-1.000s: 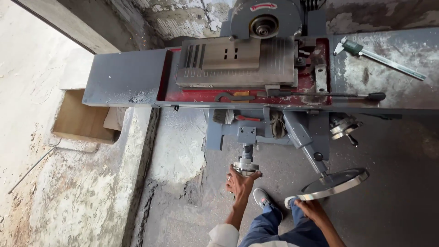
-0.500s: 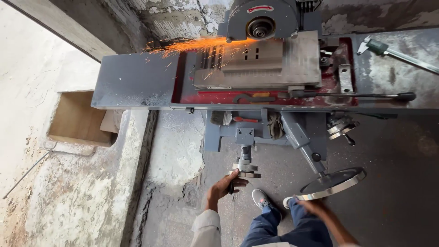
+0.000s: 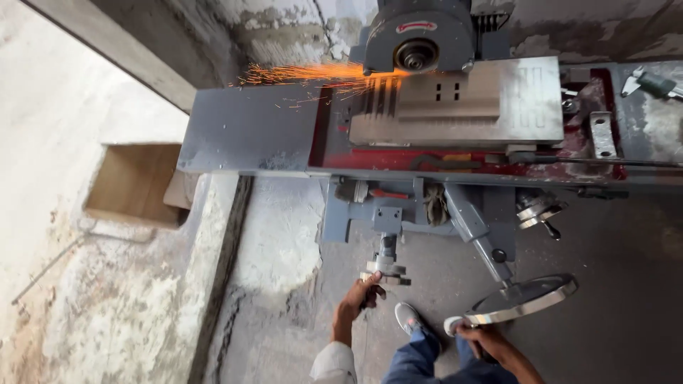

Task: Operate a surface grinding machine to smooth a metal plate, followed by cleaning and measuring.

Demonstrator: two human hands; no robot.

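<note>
Sparks are being thrown as the plate (image 3: 455,99) on the table is being ground under the wheel (image 3: 416,53), the small crank (image 3: 385,274) being gripped by the left hand (image 3: 356,302) and the handwheel (image 3: 523,299) knob by the right hand (image 3: 480,338), steady feeding being called for next.

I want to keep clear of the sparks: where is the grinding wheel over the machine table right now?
In the head view the grinding wheel sits at top centre, above the left end of the grey metal workpiece, throwing orange sparks leftward over the table.

Your left hand (image 3: 359,297) grips small crank (image 3: 385,274); right hand (image 3: 478,337) on big handwheel (image 3: 523,299). Far side, grinding wheel (image 3: 417,53) throws sparks (image 3: 299,73) left over metal plate (image 3: 469,107).
</note>
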